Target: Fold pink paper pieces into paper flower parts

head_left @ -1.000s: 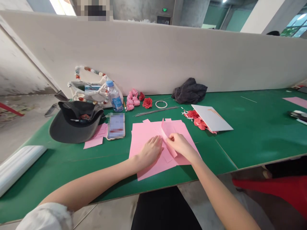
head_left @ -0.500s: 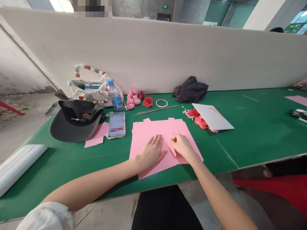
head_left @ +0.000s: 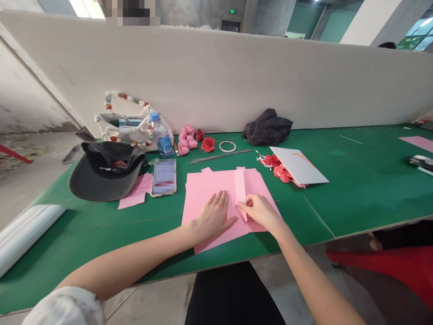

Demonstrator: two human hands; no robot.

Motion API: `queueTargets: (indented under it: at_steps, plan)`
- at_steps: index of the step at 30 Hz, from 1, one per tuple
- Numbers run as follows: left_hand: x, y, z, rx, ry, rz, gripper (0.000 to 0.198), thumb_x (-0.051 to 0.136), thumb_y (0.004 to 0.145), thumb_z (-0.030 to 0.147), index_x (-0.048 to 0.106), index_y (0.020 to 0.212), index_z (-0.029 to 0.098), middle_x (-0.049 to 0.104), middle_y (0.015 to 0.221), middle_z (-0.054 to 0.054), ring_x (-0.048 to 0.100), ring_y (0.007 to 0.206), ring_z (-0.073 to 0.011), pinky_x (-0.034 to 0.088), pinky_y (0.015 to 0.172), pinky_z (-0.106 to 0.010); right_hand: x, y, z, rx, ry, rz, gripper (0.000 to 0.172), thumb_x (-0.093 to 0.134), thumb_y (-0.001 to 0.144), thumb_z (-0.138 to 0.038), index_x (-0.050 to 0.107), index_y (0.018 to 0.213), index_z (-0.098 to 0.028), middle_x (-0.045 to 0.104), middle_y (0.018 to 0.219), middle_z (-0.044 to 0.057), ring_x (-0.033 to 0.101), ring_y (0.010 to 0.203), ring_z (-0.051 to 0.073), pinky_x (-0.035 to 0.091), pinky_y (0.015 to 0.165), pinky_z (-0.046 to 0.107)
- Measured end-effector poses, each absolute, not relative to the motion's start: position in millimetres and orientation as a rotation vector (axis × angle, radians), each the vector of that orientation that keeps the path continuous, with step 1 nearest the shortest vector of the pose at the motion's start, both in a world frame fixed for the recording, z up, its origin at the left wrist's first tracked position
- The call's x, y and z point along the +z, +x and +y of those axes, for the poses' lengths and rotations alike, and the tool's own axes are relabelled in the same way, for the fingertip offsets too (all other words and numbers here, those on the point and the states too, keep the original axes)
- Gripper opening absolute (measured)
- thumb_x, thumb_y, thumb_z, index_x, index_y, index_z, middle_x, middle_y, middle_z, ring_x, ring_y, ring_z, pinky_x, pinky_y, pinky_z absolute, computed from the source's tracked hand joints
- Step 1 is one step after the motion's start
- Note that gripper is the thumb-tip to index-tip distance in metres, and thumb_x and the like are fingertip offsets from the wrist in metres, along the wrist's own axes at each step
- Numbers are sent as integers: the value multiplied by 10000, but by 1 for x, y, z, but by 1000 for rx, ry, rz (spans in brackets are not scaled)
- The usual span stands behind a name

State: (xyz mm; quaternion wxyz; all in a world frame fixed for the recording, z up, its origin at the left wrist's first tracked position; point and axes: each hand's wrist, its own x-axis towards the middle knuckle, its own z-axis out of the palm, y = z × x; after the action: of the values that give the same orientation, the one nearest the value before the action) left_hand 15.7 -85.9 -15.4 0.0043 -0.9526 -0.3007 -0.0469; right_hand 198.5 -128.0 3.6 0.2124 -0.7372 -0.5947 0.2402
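Paper strip [head_left: 240, 189], pink and narrow

Green-topped desk [head_left: 355, 189]. On it: pink paper sheets [head_left: 203, 203], overlapping; black cap [head_left: 104, 176], upturned brim; phone [head_left: 164, 177], screen blurred; loose pink slips [head_left: 133, 197]; water bottle [head_left: 161, 136], upright; beaded white bag [head_left: 125, 128]; pink paper roses [head_left: 186, 139]; red paper rose [head_left: 207, 144]; white ring [head_left: 227, 146]; thin metal rods [head_left: 219, 156]; crumpled dark cloth [head_left: 267, 127]; white card [head_left: 297, 165], lying on red paper flowers [head_left: 279, 170]; white roll [head_left: 27, 238].
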Motion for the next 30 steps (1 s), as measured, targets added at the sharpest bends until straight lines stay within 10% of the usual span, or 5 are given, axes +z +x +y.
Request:
queueTargets:
  at_steps: [30]
  plan:
    - [-14, 18, -88, -83, -2936, -984, 784, 391, 924, 572, 363, 1415, -40, 328, 1485, -265, 327, 1392, -347, 299, 1137, -454, -1, 223, -142, 768, -2140, -1602, 416, 612, 763, -442, 326, 570, -210, 423, 518, -51, 381, 521, 113, 253, 532, 244]
